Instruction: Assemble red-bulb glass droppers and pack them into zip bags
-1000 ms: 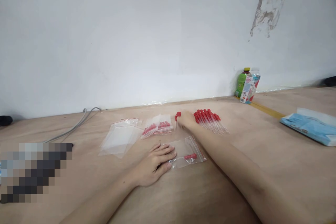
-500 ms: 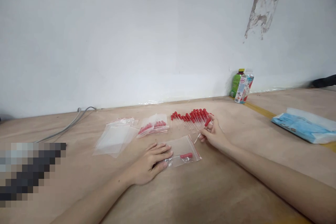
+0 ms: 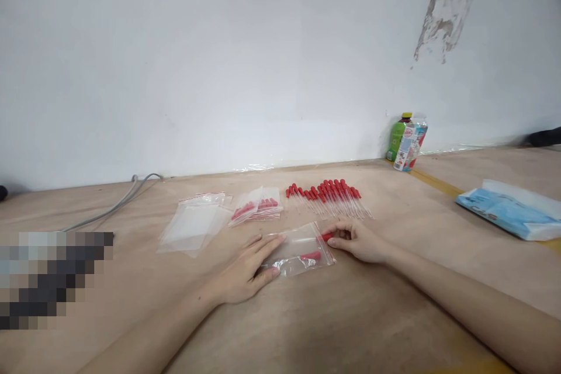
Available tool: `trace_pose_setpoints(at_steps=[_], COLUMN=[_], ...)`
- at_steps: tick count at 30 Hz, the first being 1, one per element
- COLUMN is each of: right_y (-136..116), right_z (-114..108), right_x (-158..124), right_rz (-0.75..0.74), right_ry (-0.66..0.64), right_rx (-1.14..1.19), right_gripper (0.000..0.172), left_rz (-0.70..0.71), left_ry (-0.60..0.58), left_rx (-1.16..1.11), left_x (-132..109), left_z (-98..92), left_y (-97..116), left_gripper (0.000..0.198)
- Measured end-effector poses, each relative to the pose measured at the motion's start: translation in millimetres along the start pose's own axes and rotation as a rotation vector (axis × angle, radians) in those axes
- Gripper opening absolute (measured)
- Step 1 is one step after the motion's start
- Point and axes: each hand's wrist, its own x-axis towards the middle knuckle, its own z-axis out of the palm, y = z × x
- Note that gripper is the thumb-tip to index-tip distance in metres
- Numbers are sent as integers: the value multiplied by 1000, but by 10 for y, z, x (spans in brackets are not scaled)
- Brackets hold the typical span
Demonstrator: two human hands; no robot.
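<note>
My left hand (image 3: 249, 266) lies with its fingers spread over the left end of a clear zip bag (image 3: 291, 248) on the table. Inside that bag rests one dropper with a red rubber bulb (image 3: 311, 255). At the bag's right end, my right hand (image 3: 350, 239) pinches a second dropper by its red bulb (image 3: 326, 236); its clear tube reaches left into the bag's mouth. Behind, a row of loose droppers (image 3: 333, 193) has red bulbs pointing away. Left of them is a stack of filled zip bags (image 3: 256, 207), and further left a pile of flat zip bags (image 3: 195, 222).
A blue and white packet (image 3: 504, 210) lies at the right. Against the wall stand a green bottle (image 3: 397, 137) and a printed carton (image 3: 411, 146). A grey cable (image 3: 114, 210) runs along the left, near a pixelated dark object (image 3: 52, 280).
My right hand has come left and down from beside the row, bringing the dropper's tube into the bag. The left hand stays on the bag with slightly shifted fingers.
</note>
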Motion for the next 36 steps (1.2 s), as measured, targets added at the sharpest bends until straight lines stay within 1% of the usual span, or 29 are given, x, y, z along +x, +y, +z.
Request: trace_pose_setpoints(at_steps=[2, 5, 10, 12, 14, 16, 18, 21, 23, 27, 30, 33, 36], right_y=[-25, -102, -219, -228, -208, -171, -138, -132, -154, -184, -178, -189, -246], right_z=[-24, 17, 171, 183, 148, 80, 7, -54, -39, 100, 230, 323, 343], right_x=[0, 17, 13, 7, 25, 86, 199, 463, 682, 1124, 1361, 1469, 1458], right_rz=[-56, -87, -76, -89, -69, -12, 36, 62, 68, 132, 219, 274, 277], right_ry=[-33, -44, -111, -144, -163, -112, 15, 209, 281, 348, 380, 376, 376], right_rx=[-69, -76, 86, 130, 146, 130, 34, -281, -445, -543, -598, -627, -630], right_gripper=[18, 21, 24, 24, 26, 27, 24, 17, 15, 17, 21, 23, 27], left_rz=[20, 17, 24, 47, 60, 59, 60, 70, 69, 73, 75, 74, 82], left_ry=[11, 5, 18, 19, 11, 0, -11, -32, -47, -61, -65, -49, -8], left_rx=[10, 13, 0, 1, 6, 13, 14, -3, -20, -39, -37, -21, -23], left_x=[1, 1, 5, 10, 18, 27, 38, 56, 65, 65, 48, 30, 20], left_z=[4, 11, 16, 15, 15, 18, 22, 23, 21, 12, 11, 16, 18], left_y=[-7, -13, -11, -13, -19, -27, -36, -47, -51, -51, -49, -49, -42], left_gripper=[51, 51, 50, 49, 47, 46, 45, 46, 46, 45, 44, 42, 44])
